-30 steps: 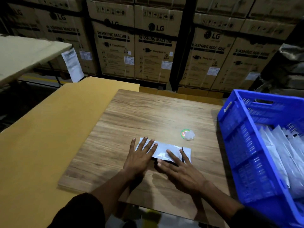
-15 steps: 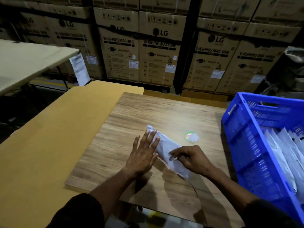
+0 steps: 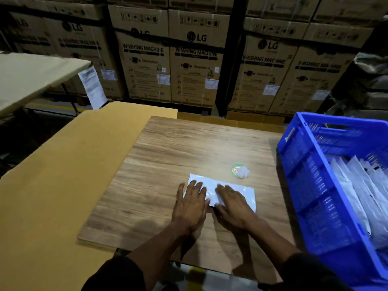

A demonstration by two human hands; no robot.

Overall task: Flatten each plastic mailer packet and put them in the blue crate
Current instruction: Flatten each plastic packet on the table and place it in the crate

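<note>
A white plastic mailer packet (image 3: 212, 184) lies flat on the wooden board (image 3: 168, 160), near its front right. My left hand (image 3: 192, 204) presses its left end with fingers spread flat. My right hand (image 3: 233, 203) presses the middle and right part, fingers straight, covering much of the packet. The blue crate (image 3: 310, 179) stands at the right edge of the board and holds several white mailer packets (image 3: 361, 185) leaning inside.
A small round green sticker with a crumpled clear bit (image 3: 240, 170) lies just beyond the packet. Yellow-brown cardboard (image 3: 63, 175) covers the table to the left. Stacked washing machine cartons (image 3: 197, 59) form a wall behind. Another table (image 3: 31, 76) is at far left.
Half a second ago my right hand pinched the packet and held it lifted and turned. Now the packet lies flat again and both hands press down on it.
</note>
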